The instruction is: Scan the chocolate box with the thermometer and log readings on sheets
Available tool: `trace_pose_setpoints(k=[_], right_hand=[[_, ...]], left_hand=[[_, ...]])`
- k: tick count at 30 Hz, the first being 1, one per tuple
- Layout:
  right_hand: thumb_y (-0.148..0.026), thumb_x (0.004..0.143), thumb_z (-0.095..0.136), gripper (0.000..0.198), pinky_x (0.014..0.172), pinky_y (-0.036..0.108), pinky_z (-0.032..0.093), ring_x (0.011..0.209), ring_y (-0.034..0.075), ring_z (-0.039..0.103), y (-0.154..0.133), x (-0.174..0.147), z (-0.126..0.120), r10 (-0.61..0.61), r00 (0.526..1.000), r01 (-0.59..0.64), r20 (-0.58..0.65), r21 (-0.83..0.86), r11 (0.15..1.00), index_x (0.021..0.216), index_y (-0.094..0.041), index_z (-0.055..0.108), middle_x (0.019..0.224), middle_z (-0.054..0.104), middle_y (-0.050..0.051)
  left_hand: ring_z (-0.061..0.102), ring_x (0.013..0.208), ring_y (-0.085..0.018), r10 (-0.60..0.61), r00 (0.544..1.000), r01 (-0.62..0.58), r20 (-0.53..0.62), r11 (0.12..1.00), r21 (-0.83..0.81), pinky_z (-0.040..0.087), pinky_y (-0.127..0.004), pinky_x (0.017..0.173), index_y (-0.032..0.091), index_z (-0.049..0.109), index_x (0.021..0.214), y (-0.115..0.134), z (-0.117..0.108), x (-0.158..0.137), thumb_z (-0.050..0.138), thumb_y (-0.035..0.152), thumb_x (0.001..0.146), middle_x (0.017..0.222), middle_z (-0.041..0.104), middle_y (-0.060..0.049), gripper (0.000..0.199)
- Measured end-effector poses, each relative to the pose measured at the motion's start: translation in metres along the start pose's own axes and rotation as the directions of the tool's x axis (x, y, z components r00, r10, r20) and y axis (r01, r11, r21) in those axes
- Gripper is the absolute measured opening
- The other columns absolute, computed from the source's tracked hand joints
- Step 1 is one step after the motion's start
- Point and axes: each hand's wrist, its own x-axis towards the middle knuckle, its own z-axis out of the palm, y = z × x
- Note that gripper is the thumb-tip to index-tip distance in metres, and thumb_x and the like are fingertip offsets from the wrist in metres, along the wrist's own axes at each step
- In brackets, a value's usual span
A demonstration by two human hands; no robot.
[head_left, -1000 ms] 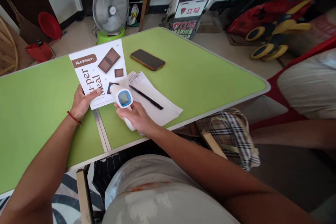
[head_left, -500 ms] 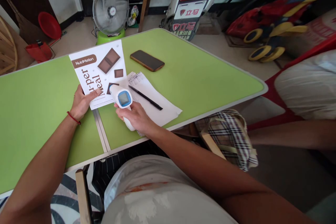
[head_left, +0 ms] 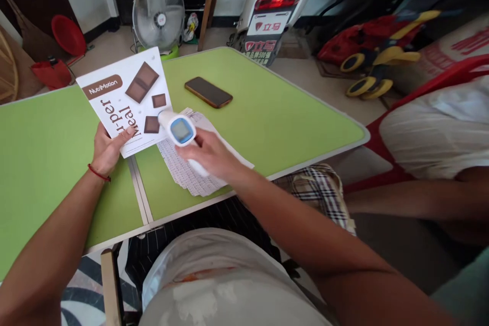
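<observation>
My left hand (head_left: 110, 147) grips the lower left edge of a flat white NutriMotion package (head_left: 114, 114), thumb on its front, and holds it tilted up over the table. Brown chocolate pieces are printed on it. My right hand (head_left: 210, 153) is closed around the handle of a white infrared thermometer (head_left: 178, 125). Its blue-rimmed screen faces me, and its nose is close to the package's lower right side; whether they touch I cannot tell. Under my right hand lie several sheets of paper (head_left: 179, 173) with dense writing. A dark phone (head_left: 208, 92) lies beyond them.
The green table (head_left: 275, 107) has a seam left of the papers. A fan (head_left: 158, 15) stands behind it, with a white scooter (head_left: 275, 10) to its right. Another person's leg (head_left: 405, 198) and a red chair (head_left: 382, 127) are at the right. A plaid bag (head_left: 321, 188) hangs below the table edge.
The package has moved up and left, tilting more. My right hand and the thermometer have shifted slightly right, uncovering the written sheets; the black pen seen before no longer shows. The view has shifted slightly.
</observation>
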Motion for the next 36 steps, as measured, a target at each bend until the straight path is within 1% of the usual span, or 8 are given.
trace_pose_setpoints(k=[4,7,13,24,28,30,33,36], right_hand=[[-0.025,0.063,0.068,0.021,0.067,0.032,0.035,0.070,0.017,0.051,0.000,0.025,-0.049,-0.073,0.997,0.065,-0.021,-0.271,0.960,0.083,-0.019,0.067,0.077,0.063,0.000],[-0.025,0.061,0.072,0.018,0.063,0.030,0.029,0.064,0.014,0.046,0.013,0.050,-0.078,-0.017,0.999,0.028,0.028,-0.444,0.896,0.077,-0.019,0.068,0.067,0.058,-0.002],[-0.026,0.058,0.076,0.016,0.064,0.029,0.030,0.067,0.015,0.047,0.035,0.092,-0.107,-0.036,0.984,0.137,0.172,-0.622,0.771,0.067,-0.021,0.065,0.064,0.053,-0.002],[-0.040,0.072,0.072,0.031,0.073,0.035,0.044,0.079,0.022,0.056,0.053,0.099,-0.134,0.006,0.954,0.235,0.301,-0.758,0.609,0.095,-0.019,0.069,0.088,0.057,0.006],[-0.035,0.074,0.070,0.034,0.083,0.040,0.049,0.102,0.029,0.058,0.051,0.087,-0.136,-0.199,0.934,0.357,0.296,-0.758,0.547,0.104,-0.019,0.065,0.107,0.061,0.012],[-0.033,0.079,0.065,0.028,0.080,0.037,0.049,0.094,0.025,0.061,0.046,0.077,-0.130,-0.287,0.919,0.391,0.271,-0.724,0.569,0.103,-0.020,0.063,0.102,0.064,0.010],[-0.035,0.084,0.061,0.021,0.065,0.031,0.046,0.066,0.016,0.059,0.040,0.063,-0.114,-0.147,0.936,0.334,0.319,-0.680,0.652,0.099,-0.020,0.061,0.076,0.065,0.003],[-0.033,0.081,0.066,0.025,0.060,0.029,0.040,0.061,0.015,0.056,0.040,0.055,-0.097,-0.028,0.924,0.314,0.382,-0.713,0.627,0.100,-0.019,0.060,0.069,0.064,0.000]], left_hand=[[0.063,0.109,-0.029,0.047,0.997,-0.046,-0.062,0.999,0.030,0.052,-0.044,0.096,0.018,0.060,0.111,0.000,-0.003,0.001,0.089,0.048,0.061,0.117,0.067,-0.009,0.065],[0.063,0.106,-0.028,0.082,0.993,-0.078,-0.084,0.995,0.055,0.051,-0.045,0.096,0.018,0.059,0.110,0.001,-0.005,0.002,0.091,0.047,0.059,0.113,0.067,-0.009,0.067],[0.060,0.104,-0.028,0.141,0.985,-0.129,-0.100,0.984,0.123,0.049,-0.044,0.096,0.015,0.058,0.111,0.000,-0.009,0.007,0.093,0.047,0.055,0.112,0.067,-0.008,0.073],[0.060,0.110,-0.029,0.150,0.988,-0.154,0.034,0.951,0.268,0.050,-0.048,0.103,0.017,0.063,0.095,0.001,-0.008,0.013,0.091,0.053,0.056,0.114,0.067,-0.007,0.059],[0.063,0.104,-0.026,0.140,0.988,-0.154,0.064,0.919,0.363,0.053,-0.046,0.099,0.015,0.063,0.088,0.000,-0.010,0.014,0.088,0.051,0.062,0.113,0.068,-0.007,0.051],[0.064,0.100,-0.025,0.154,0.986,-0.168,0.067,0.891,0.422,0.053,-0.046,0.098,0.014,0.064,0.092,-0.001,-0.010,0.013,0.086,0.050,0.067,0.110,0.069,-0.007,0.049],[0.064,0.093,-0.023,0.174,0.982,-0.190,0.079,0.842,0.504,0.054,-0.045,0.095,0.013,0.066,0.098,-0.002,-0.011,0.010,0.081,0.049,0.074,0.101,0.070,-0.005,0.045],[0.065,0.093,-0.022,0.189,0.976,-0.217,0.109,0.805,0.553,0.054,-0.045,0.096,0.013,0.068,0.097,-0.001,-0.012,0.009,0.078,0.049,0.077,0.101,0.071,-0.004,0.043]])
